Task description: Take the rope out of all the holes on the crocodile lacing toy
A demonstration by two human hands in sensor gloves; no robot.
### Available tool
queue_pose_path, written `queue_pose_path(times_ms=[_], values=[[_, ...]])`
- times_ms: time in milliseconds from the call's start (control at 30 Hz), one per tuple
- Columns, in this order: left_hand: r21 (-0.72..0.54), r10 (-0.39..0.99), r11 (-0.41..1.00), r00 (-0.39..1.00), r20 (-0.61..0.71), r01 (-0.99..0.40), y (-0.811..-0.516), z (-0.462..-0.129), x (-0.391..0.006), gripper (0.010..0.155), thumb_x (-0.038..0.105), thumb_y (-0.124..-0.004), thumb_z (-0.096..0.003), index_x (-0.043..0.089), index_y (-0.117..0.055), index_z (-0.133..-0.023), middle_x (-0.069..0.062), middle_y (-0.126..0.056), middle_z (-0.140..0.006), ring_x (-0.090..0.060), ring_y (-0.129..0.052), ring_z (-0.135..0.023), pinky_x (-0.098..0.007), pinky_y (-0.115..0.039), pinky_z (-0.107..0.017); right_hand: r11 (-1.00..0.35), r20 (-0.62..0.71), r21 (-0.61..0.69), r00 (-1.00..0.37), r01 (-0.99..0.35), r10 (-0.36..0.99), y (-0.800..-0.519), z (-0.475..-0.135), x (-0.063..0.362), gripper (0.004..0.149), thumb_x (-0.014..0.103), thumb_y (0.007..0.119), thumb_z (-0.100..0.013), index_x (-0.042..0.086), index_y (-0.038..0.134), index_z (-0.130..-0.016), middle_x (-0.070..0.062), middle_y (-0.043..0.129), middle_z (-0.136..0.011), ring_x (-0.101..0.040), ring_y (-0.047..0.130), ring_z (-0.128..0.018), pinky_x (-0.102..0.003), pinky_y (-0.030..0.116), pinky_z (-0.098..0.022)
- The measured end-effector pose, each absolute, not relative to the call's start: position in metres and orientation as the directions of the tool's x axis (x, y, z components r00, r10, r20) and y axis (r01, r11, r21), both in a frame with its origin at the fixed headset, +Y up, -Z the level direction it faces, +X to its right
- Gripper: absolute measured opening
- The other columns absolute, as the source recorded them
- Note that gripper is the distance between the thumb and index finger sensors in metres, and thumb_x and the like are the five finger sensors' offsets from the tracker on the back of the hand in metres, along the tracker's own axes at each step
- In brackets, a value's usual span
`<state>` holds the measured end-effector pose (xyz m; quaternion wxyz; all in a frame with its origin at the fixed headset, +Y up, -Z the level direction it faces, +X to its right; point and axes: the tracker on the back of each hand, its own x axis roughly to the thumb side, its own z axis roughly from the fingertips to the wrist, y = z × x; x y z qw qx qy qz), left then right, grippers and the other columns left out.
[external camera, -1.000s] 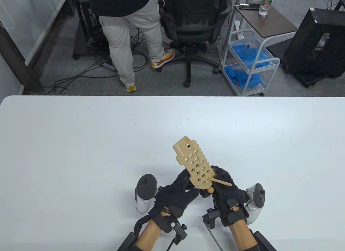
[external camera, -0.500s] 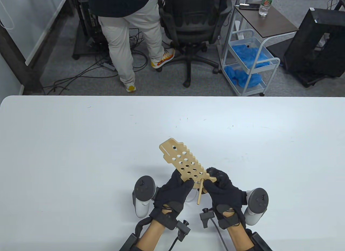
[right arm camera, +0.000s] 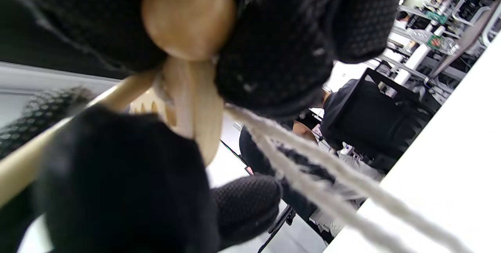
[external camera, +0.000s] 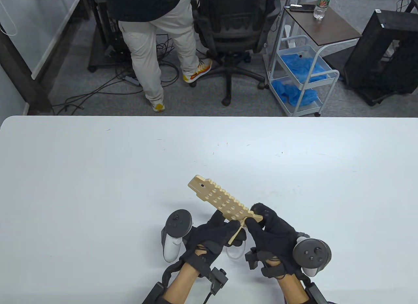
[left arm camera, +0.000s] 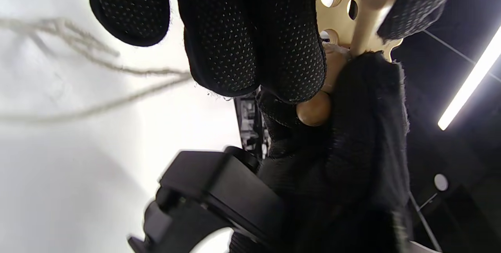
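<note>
Here, both hands are gripping the wooden crocodile [external camera: 223,201] low in the frame, left hand [external camera: 214,237] holding its edge, right hand [external camera: 269,232] pinching the wooden needle [external camera: 236,233]; rope [right arm camera: 332,184] is trailing below.

The crocodile board [external camera: 222,201] is above the table [external camera: 98,186], between both hands, pointing to 10 o'clock. The rope [external camera: 235,253] hangs under it.

Pale tan crocodile board [external camera: 219,200], off-white rope [right arm camera: 328,182], black dotted gloves [left arm camera: 250,37], white table [external camera: 98,186].
</note>
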<state>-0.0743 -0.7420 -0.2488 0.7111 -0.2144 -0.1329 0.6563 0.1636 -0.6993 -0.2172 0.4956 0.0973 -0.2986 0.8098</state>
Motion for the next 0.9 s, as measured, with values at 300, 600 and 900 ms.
queue_pose_path(times_ms=[300,600,900], values=[[-0.521,0.991,-0.016,0.055,-0.12,-0.853,-0.744,-0.25,-0.072,0.086,0.047,-0.08,-0.051,0.008,-0.036,-0.113,0.012,-0.1,-0.073,-0.012,-0.1,-0.058,-0.05,-0.08,-0.06,-0.307,0.406,-0.451,-0.499,-0.838,0.765,-0.702,-0.217,0.171,0.049,0.032,0.089,-0.036,0.012,0.078,-0.08,-0.012,0.097,-0.062,-0.023,0.105,-0.034,-0.052,0.085,-0.046],[-0.513,0.997,0.038,0.067,-0.038,-0.858,-0.738,-0.253,-0.076,0.078,0.031,-0.082,-0.0518,0.022,-0.038,-0.116,0.006,-0.092,-0.084,-0.011,-0.099,-0.055,-0.049,-0.079,-0.061,0.121,0.136,-0.391,0.072,-0.912,0.988,-0.745,-0.237,0.203,0.048,0.032,0.086,-0.041,0.004,0.078,-0.078,-0.018,0.096,-0.055,-0.023,0.102,-0.025,-0.054,0.084,-0.039],[-0.419,0.987,0.158,0.156,0.039,-0.894,-0.734,-0.257,-0.089,0.068,0.026,-0.082,-0.0512,0.04,-0.053,-0.111,0.004,-0.081,-0.096,-0.014,-0.098,-0.07,-0.053,-0.075,-0.065,0.198,0.011,-0.433,0.215,-0.879,0.977,-0.761,-0.241,0.218,0.047,0.032,0.084,-0.042,0.003,0.079,-0.077,-0.019,0.096,-0.053,-0.022,0.102,-0.023,-0.053,0.085,-0.038]])
